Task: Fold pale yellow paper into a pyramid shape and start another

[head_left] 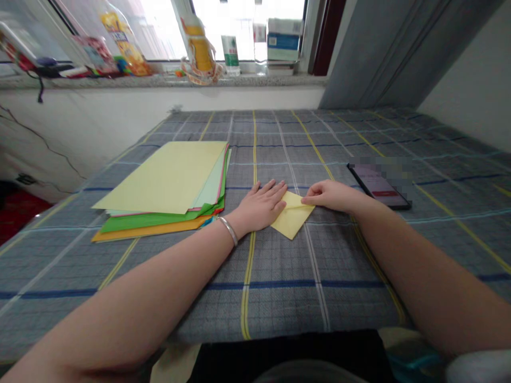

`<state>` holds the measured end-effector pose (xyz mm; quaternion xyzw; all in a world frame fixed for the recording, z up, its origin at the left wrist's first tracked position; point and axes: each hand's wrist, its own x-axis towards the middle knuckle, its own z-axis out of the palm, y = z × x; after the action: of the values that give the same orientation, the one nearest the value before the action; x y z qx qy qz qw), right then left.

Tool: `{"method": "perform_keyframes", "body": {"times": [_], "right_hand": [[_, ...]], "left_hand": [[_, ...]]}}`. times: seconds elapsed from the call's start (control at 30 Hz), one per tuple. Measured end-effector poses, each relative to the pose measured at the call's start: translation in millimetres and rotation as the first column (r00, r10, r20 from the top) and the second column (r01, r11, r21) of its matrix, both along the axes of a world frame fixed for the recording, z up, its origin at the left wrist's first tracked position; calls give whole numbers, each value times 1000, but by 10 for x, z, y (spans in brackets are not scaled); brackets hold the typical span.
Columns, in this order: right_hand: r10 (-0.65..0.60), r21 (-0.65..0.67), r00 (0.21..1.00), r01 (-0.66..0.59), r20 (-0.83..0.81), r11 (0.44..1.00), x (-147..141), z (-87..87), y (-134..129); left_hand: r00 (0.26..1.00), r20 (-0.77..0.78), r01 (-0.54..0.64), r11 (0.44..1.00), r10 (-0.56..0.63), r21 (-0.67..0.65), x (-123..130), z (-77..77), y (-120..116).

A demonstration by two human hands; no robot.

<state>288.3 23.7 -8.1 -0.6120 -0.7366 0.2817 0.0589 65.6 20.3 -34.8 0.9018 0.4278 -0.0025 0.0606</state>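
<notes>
A small piece of folded yellow paper (293,219) lies on the checked tablecloth in front of me, with a crease or flap edge running across it. My left hand (261,206), a silver bangle at its wrist, rests flat with fingers stretched out over the paper's left side. At the paper's right corner, the thumb and fingertips of my right hand (322,194) are pinched together on its edge. Part of the paper is hidden under my left hand.
A stack of coloured paper (163,178), pale yellow on top, lies left of my hands. To the right is a tablet or phone (377,183), partly blurred. Bottles, snack packets and boxes (283,45) line the windowsill (247,81) beyond the checked tablecloth (279,303).
</notes>
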Motion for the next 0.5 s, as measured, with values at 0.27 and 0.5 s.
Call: {"method": "perform_keyframes", "body": {"times": [0.27,0.5], "right_hand": [[-11,-52,981,21,192,998,-4,37,20],[-4,28,962,-3,272,1000,-99,18,24]], "left_hand": [[1000,-16,2,1000,-2,20,-6,-8,-5],[999,-35,-1,1000,2,30,11,4,-16]]}}
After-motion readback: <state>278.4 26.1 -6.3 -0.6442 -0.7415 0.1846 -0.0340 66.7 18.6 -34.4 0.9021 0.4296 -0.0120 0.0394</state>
